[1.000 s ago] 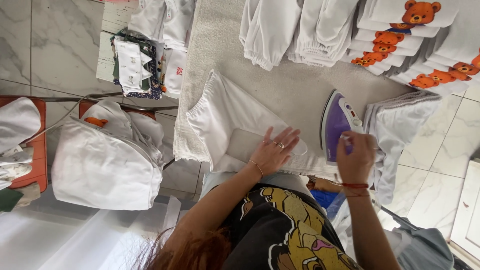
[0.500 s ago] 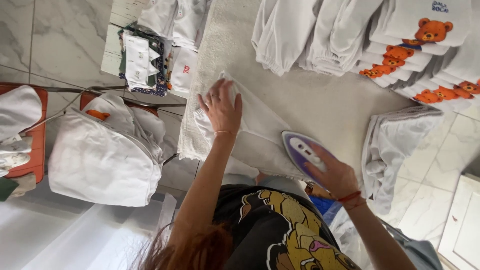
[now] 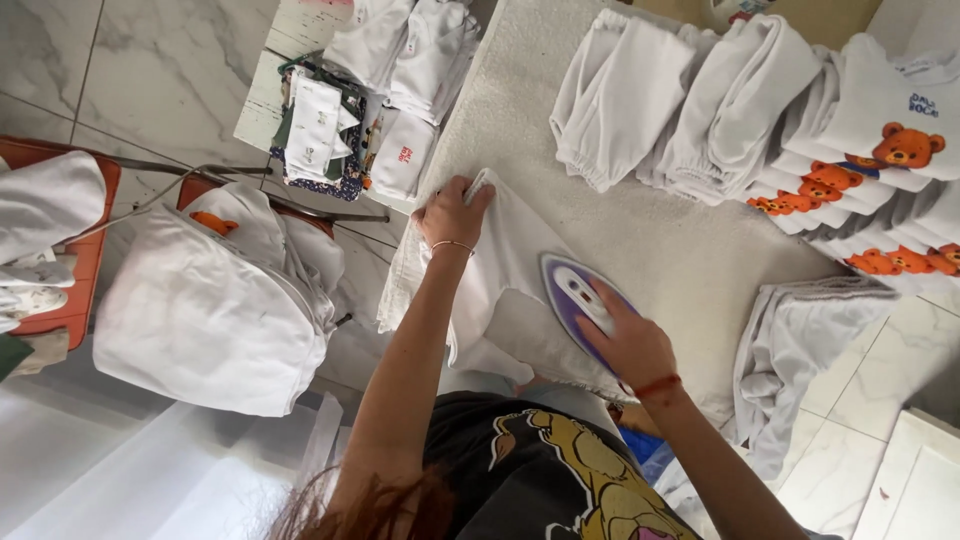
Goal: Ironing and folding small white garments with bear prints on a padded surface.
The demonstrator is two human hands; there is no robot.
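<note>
**Purple iron on white cloth**

Purple iron (image 3: 578, 300) sits mid-frame under my right hand (image 3: 632, 345), grip clenched on its handle. It presses the white garment (image 3: 510, 270) on the desk (image 3: 660, 240). Further up, my left hand (image 3: 452, 214) pinches the garment's far edge. Folded white stacks (image 3: 700, 100) fill the upper right.

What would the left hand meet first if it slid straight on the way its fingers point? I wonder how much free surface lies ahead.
Probably bare cream padded board first; farther along, the folded white garments. The left hand grips the white cloth's far end.
</note>
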